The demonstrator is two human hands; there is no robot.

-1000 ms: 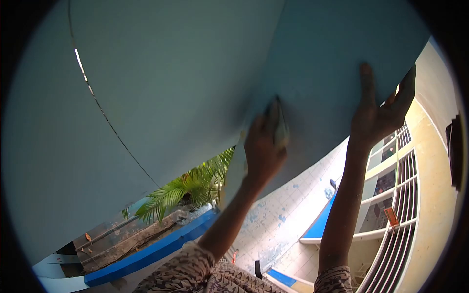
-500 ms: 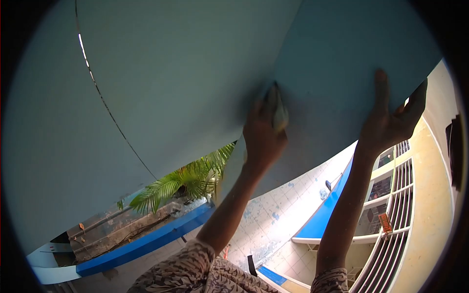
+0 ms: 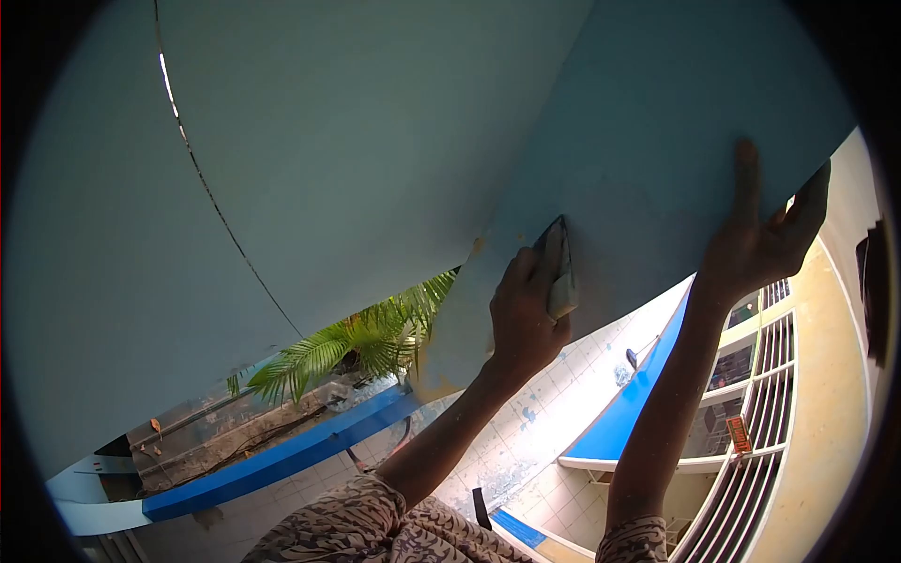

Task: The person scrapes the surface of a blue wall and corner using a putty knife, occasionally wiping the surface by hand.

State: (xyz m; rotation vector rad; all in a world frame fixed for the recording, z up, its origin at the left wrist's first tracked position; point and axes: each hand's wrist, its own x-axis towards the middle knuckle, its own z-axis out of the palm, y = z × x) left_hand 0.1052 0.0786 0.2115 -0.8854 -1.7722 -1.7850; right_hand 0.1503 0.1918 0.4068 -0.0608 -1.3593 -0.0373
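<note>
A wide blue-green panel [image 3: 638, 122] fills the upper view, with an edge slanting down towards the right. My left hand [image 3: 527, 314] is closed around a small pale block [image 3: 563, 291] with a dark pointed tip, held against the panel's lower part. Farther right, my right hand [image 3: 755, 235] rests at the panel's edge. Its thumb lies flat on the surface, and the other fingers go behind the edge, partly hidden.
Below are green palm leaves [image 3: 366, 342], a blue-topped ledge [image 3: 282, 460], a white tiled floor [image 3: 526, 422] and a blue surface [image 3: 619, 403]. Barred windows [image 3: 760, 403] stand at the right. A thin dark gap [image 3: 211, 202] crosses the pale surface at left.
My left hand has moved down and slightly right with the block, away from the seam between the surfaces. My right hand keeps its hold, shifted slightly right in view.
</note>
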